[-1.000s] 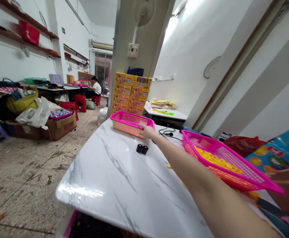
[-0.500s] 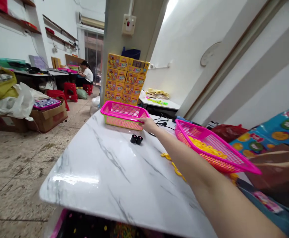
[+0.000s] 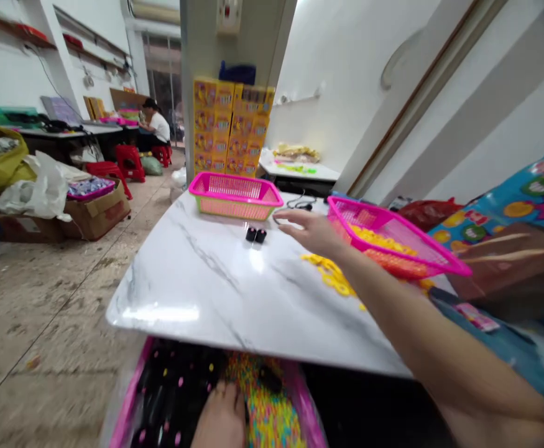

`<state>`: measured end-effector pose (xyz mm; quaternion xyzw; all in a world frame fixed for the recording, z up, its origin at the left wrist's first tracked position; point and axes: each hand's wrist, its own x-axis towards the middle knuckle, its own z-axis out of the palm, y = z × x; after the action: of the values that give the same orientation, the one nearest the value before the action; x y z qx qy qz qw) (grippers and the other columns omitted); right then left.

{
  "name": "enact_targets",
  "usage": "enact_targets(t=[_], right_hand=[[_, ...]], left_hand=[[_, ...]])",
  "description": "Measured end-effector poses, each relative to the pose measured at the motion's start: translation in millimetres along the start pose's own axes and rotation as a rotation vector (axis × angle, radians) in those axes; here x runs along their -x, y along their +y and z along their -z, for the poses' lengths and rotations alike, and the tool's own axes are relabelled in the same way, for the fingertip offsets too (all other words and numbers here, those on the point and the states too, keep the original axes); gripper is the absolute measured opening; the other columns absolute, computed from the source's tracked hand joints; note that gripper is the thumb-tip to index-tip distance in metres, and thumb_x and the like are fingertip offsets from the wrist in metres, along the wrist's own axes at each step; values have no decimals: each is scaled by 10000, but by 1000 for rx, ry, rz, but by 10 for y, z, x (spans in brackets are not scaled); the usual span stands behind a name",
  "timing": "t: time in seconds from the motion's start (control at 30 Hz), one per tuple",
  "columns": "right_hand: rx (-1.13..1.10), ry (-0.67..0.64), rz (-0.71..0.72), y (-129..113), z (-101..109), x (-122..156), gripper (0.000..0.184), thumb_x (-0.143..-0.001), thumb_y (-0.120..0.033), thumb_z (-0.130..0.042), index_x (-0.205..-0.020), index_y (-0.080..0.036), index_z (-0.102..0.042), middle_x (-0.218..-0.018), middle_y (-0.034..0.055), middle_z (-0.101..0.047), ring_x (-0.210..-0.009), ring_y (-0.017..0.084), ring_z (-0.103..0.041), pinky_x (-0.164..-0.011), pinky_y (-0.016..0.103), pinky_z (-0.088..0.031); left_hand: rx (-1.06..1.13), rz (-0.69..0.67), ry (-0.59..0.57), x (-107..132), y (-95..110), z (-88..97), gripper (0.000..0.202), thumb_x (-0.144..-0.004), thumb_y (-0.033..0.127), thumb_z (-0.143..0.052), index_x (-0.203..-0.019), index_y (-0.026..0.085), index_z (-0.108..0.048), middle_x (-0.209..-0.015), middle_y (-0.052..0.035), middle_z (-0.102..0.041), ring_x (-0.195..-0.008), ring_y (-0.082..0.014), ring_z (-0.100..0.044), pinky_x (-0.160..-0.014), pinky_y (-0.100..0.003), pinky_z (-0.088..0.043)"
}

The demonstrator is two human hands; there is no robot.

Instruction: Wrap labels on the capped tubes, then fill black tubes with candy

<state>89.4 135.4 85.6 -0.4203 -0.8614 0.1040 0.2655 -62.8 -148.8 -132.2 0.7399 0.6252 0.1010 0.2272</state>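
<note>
My right hand (image 3: pixel 309 231) hovers over the white marble table (image 3: pixel 216 286) with its fingers spread and nothing in it. It sits between a pink mesh basket (image 3: pixel 234 194) at the far edge and a tilted pink basket (image 3: pixel 395 239) holding yellow pieces on the right. Two small black cylinders (image 3: pixel 255 234) stand just left of the hand. Loose yellow pieces (image 3: pixel 332 274) lie under my forearm. My left hand (image 3: pixel 220 418) is low in a pink bin (image 3: pixel 132 410) of small colourful pieces below the table edge; its fingers are hidden.
Stacked yellow cartons (image 3: pixel 229 127) stand against a pillar behind the table. A person (image 3: pixel 157 127) sits at a far table by red stools. Cardboard boxes (image 3: pixel 92 214) and bags lie on the floor at left. A colourful package (image 3: pixel 523 199) and brown carton are at right.
My right hand has let go of the far pink basket's rim and drawn back toward me, fingers spreading. The view has tipped down, bringing the bin and my left hand into sight.
</note>
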Motion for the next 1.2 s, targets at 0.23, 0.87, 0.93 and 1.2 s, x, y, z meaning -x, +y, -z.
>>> enact_targets(t=[0.23,0.87,0.93,1.2], right_hand=[[-330,-535,33,-649,-237,2109,214,-938,-281,-598,-1083,-264,-755,-962,37,-789,-807,167,-741,-743,263,-591],[317,-676,-3,-349,-1103,2319,300,-980,-172,-453,-1162,-201,-690,-1298,135,-659,-1066,303,-680,-744,325,-531],[335,-707,38,-359,-1082,2322,294,-975,-154,-453,-1136,-190,-697,-1237,143,-688,-1096,304,-667,-771,321,-526],[288,-727,-199,-392,-1034,2187,574,-914,-387,-639,-1435,-196,-493,-1092,154,-743,-983,326,-713,-779,358,-544]], left_hand=[[-269,-25,-58,156,100,390,166,-912,99,-528,-963,66,-683,-906,-162,-681,-927,-303,-609,-859,-469,-511],[-359,-76,-103,46,245,395,234,-932,90,-496,-1078,77,-679,-1010,-162,-663,-1013,-297,-612,-912,-436,-517],[-333,-62,-147,1,274,406,274,-938,140,-529,-1174,66,-648,-1014,-169,-672,-1004,-304,-631,-890,-422,-527],[-168,-47,-163,-41,148,558,435,-988,166,-449,-1422,169,-487,-1022,-113,-680,-861,-200,-686,-800,-315,-560]])
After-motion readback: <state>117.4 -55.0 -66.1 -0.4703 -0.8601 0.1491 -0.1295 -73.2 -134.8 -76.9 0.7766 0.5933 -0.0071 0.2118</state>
